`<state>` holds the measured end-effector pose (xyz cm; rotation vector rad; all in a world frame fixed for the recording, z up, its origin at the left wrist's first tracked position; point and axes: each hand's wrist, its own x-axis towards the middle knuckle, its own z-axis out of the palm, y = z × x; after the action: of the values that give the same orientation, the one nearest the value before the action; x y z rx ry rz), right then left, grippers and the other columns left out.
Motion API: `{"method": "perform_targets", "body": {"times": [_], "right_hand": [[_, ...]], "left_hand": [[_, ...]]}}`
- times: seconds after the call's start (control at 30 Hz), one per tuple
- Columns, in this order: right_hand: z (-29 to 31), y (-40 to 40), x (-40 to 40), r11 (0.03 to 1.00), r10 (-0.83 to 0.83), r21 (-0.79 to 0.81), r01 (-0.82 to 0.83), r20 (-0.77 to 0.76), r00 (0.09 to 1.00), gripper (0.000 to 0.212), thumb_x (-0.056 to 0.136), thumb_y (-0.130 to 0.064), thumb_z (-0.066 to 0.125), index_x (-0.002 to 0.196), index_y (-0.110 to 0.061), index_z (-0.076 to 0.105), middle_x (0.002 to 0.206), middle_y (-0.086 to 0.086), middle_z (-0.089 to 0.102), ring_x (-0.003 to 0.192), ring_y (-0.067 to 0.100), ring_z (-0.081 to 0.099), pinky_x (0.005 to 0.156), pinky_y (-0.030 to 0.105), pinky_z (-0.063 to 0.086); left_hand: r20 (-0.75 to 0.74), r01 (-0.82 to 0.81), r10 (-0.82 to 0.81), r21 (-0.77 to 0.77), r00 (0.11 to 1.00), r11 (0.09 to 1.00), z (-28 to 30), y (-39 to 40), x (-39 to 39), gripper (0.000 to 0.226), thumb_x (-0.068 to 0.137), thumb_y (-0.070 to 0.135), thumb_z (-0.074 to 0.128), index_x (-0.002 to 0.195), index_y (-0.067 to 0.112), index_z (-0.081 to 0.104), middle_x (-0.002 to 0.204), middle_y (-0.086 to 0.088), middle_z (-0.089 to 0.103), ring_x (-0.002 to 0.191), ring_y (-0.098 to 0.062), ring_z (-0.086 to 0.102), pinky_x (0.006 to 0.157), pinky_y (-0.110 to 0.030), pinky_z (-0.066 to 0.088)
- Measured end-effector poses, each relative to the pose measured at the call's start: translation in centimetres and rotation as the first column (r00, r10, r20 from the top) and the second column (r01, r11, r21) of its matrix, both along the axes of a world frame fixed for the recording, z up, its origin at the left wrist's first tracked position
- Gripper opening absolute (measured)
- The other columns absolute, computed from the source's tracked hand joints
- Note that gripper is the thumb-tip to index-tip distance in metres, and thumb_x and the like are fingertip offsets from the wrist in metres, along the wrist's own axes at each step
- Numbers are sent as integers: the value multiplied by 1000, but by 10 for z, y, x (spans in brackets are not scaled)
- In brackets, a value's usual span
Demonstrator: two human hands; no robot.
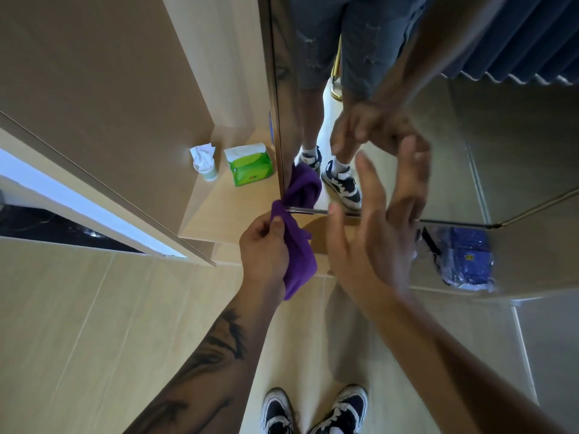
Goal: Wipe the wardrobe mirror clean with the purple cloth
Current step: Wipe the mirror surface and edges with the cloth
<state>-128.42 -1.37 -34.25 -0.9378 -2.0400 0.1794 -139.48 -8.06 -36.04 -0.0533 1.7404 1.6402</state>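
Observation:
The wardrobe mirror (451, 151) fills the upper right, with its lower edge running across the middle of the view. My left hand (263, 242) grips the bunched purple cloth (297, 261) just below the mirror's lower left corner; the cloth's reflection shows in the glass above it. My right hand (382, 220) is raised in front of the mirror with fingers spread and straight, holding nothing. Whether its fingertips touch the glass is unclear. Its reflection appears just above it.
A green tissue pack (249, 166) and a cup stuffed with tissue (206, 164) sit on the wooden shelf (219, 198) left of the mirror. A blue item in clear plastic (466, 260) lies below the mirror at right. My shoes (313, 411) stand on the light floor.

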Motion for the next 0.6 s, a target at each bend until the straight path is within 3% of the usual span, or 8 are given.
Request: {"method": "perform_targets", "body": {"times": [0.1, 0.17, 0.27, 0.3, 0.37, 0.43, 0.53, 0.6], "right_hand": [[-22, -32, 13, 952, 178, -248, -177, -19, 984, 60, 98, -25, 66, 152, -19, 39, 161, 12, 33, 142, 29, 46, 108, 42, 49], [-33, -47, 21, 871, 251, -445, -209, 38, 967, 66, 96, -33, 67, 153, -31, 33, 163, 1, 29, 141, 20, 47, 97, 37, 57], [-41, -56, 25, 611, 361, -752, -249, -15, 932, 96, 87, -32, 79, 157, -52, 16, 165, -21, 10, 143, -10, 27, 101, 13, 45], [-43, -56, 25, 503, 365, -815, -288, -102, 926, 102, 86, -28, 81, 156, -57, 12, 164, -21, 17, 140, -16, 28, 100, 8, 43], [-45, -55, 23, 372, 345, -864, -339, -210, 915, 102, 90, -22, 79, 153, -64, 12, 156, -16, 39, 135, -6, 45, 100, 15, 51], [-45, -56, 22, 341, 309, -880, -331, -227, 924, 96, 93, -17, 75, 151, -66, 17, 144, -18, 52, 126, 1, 57, 99, 27, 57], [-46, -58, 16, 338, 219, -878, -339, -277, 936, 87, 95, -5, 66, 154, -55, 28, 131, -33, 58, 120, -5, 59, 96, 19, 55], [-49, -54, 11, 364, 80, -871, -330, -324, 943, 74, 93, 0, 64, 150, -45, 44, 125, -32, 62, 118, -6, 60, 96, 17, 52]], "left_hand": [[48, 33, -34, 26, 998, 999, 2, -9, 5, 20, 105, 4, 52, 104, -8, 67, 86, -28, 70, 70, -27, 70, 72, -41, 61], [77, 90, -93, 37, 993, 995, 6, -14, 8, 18, 103, 3, 54, 103, -4, 71, 82, -23, 73, 68, -25, 70, 64, -33, 59], [72, 292, -294, 29, 953, 956, 11, -24, 15, 16, 101, 8, 62, 105, 9, 77, 89, -15, 78, 70, -19, 72, 48, -24, 53], [54, 343, -344, 26, 937, 939, 12, -28, 15, 16, 100, 8, 63, 107, 9, 77, 91, -15, 78, 72, -19, 72, 47, -22, 51], [43, 368, -369, 26, 929, 930, 13, -35, 13, 15, 99, 6, 63, 108, 5, 76, 89, -18, 76, 72, -19, 71, 47, -21, 49], [12, 386, -386, 11, 922, 922, 13, -38, 10, 13, 99, 7, 64, 106, 5, 75, 92, -21, 76, 75, -23, 72, 52, -26, 53], [-205, 446, -456, -95, 866, 890, 10, -35, 7, 9, 98, 12, 68, 103, 14, 75, 93, -10, 77, 81, -14, 73, 70, -27, 56], [-380, 432, -475, -196, 794, 880, 6, -30, 5, 12, 96, 20, 72, 108, 23, 74, 98, 3, 75, 92, -10, 71, 82, -29, 57]]}}
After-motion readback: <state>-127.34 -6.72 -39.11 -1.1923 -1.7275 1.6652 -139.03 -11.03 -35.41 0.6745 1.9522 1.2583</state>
